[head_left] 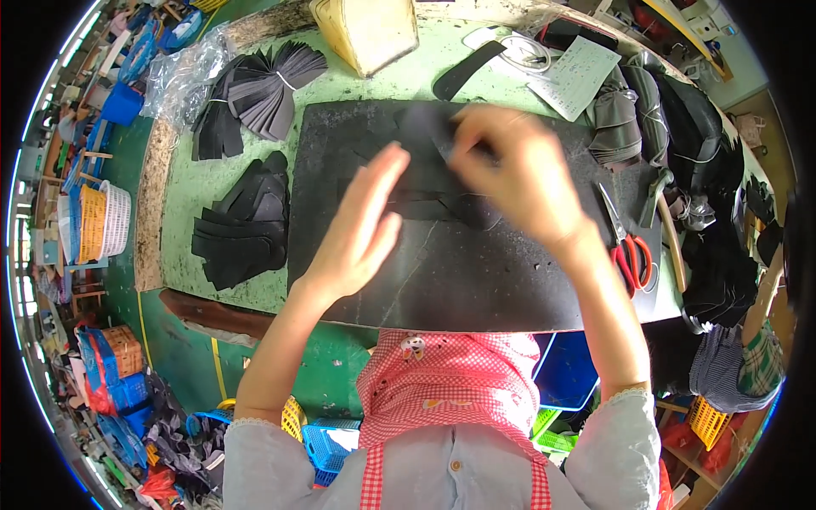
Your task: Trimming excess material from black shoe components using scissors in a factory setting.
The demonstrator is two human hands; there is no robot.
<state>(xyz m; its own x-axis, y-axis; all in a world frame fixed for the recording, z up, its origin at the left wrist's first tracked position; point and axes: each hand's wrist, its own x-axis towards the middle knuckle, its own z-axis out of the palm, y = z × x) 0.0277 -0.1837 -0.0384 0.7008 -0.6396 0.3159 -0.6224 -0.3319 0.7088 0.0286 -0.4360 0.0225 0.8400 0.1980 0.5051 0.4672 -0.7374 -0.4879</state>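
My left hand (361,225) hovers over a dark work mat (382,293), its fingers stretched out and thumb apart, holding nothing. To its right, my right hand (518,170) is raised and smeared by motion. Its fingers are curled on a thin black cut piece (433,132), also blurred. Below both hands, more flat black cut pieces (425,206) lie on the mat; they hardly stand out against it and partly overlap.
Left of the mat are a stack of black pieces (246,225) and tied, fanned bundles (272,89). Scissors (629,246) and a hammer (667,225) lie at right, beside tied dark bundles (616,127). A yellowish container (365,34) stands at the back.
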